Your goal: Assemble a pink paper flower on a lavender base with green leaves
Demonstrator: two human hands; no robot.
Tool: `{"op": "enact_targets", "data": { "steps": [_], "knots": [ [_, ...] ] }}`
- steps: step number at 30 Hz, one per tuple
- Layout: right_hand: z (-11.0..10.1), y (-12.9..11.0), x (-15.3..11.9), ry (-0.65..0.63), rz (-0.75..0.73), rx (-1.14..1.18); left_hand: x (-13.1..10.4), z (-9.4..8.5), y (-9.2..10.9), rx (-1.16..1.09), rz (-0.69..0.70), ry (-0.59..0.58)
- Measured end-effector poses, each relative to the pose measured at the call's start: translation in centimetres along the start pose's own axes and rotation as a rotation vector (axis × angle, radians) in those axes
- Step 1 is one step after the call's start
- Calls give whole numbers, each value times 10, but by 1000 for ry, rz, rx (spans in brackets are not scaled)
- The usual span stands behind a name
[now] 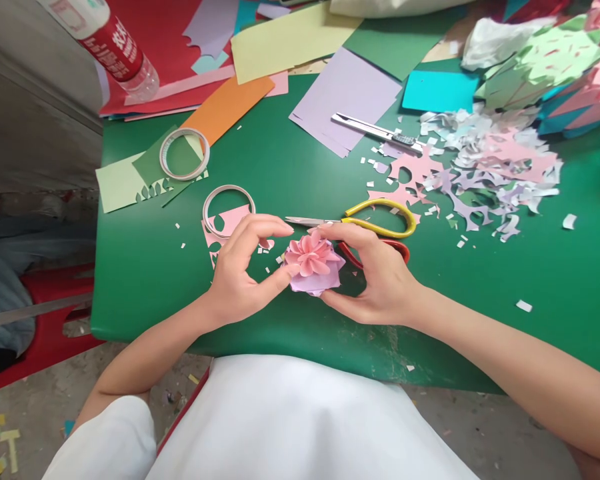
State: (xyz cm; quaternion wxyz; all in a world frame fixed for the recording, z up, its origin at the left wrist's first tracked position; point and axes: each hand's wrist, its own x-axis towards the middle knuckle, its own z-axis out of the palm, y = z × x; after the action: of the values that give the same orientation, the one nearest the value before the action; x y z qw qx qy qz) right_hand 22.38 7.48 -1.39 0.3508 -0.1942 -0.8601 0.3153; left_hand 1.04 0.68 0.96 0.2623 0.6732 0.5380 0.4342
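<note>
A paper flower (313, 257) with pink layered petals on a lilac folded paper base is between my hands near the table's front edge. My right hand (380, 273) curves around its right side, fingertips at the top and thumb at the lower edge, and grips it. To its left is my left hand (245, 267), thumb tip at the flower's left edge, index finger raised and apart from the thumb. Just behind the flower lie scissors (380, 217) with one yellow and one red handle, partly hidden by my right hand. A tape roll (209, 217) rests on pink cut paper (235, 217) behind my left hand.
Another tape roll (165, 163) lies farther left. A utility knife (375, 130) rests partly on lilac sheets (340, 93). Paper scraps (500, 167) pile up at right, near paper crafts (555, 63). A red-labelled bottle (115, 50) stands at the back left of the green table (480, 320).
</note>
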Motion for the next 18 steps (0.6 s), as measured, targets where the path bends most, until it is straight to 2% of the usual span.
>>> {"op": "enact_targets", "data": {
  "steps": [5, 12, 18],
  "knots": [
    [4, -6, 0, -28, -59, 24, -4, 4, 3, -80, -51, -41],
    [8, -12, -1, 5, -99, -61, -6, 4, 7, -133, -187, -58],
    [6, -13, 0, 14, -172, -132, -4, 2, 7, -252, -250, -90]
  ]
}}
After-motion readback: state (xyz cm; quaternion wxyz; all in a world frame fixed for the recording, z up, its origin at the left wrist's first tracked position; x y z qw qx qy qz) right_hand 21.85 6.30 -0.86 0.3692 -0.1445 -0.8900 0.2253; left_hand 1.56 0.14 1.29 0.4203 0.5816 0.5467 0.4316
